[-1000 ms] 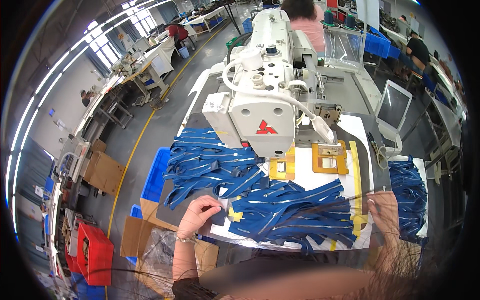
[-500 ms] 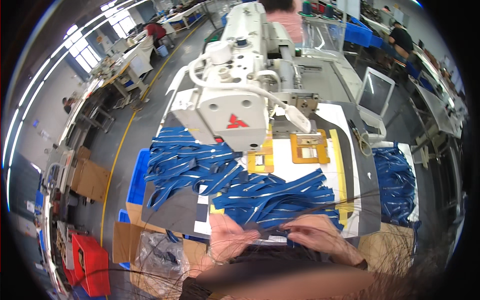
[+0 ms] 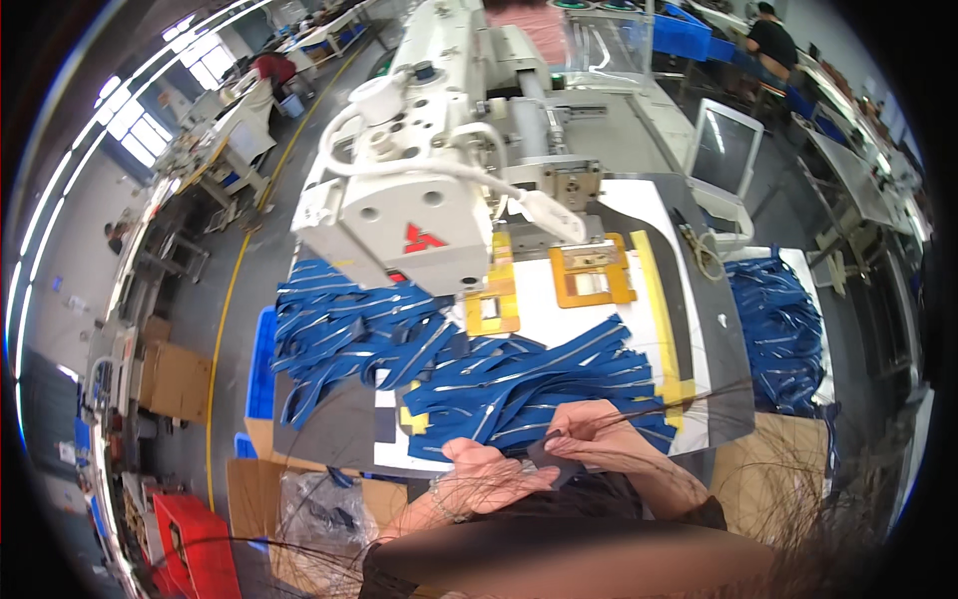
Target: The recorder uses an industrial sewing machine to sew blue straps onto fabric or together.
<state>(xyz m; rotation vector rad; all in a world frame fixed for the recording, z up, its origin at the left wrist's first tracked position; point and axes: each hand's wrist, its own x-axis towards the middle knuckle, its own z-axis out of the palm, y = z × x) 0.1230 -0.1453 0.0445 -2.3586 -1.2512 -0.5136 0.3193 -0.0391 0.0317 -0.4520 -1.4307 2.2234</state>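
Note:
Close to my body, at the table's near edge, my right hand (image 3: 601, 437) pinches a small dark fabric piece (image 3: 552, 461) between thumb and fingers. My left hand (image 3: 486, 479) lies beside it, palm partly up, fingers stretched toward the piece and holding nothing that I can see. Just beyond both hands spreads a pile of blue zipper strips (image 3: 519, 387) with pale teeth. A second heap of blue zipper strips (image 3: 349, 324) lies farther left, partly under the white sewing machine head (image 3: 424, 225). Two orange clamp frames (image 3: 594, 275) sit on the white work plate beyond the pile.
More blue zippers (image 3: 776, 329) hang over a stand at the right. A screen (image 3: 723, 150) stands behind them. Blue bins (image 3: 261, 364), an open cardboard box (image 3: 254, 494) with clear plastic, and a red crate (image 3: 197, 544) are at the left. Other people sit farther off.
The view has shifted, so the machine and table sit farther left and higher. My right hand has risen slightly, and the dark fabric piece now shows clearly in its fingers.

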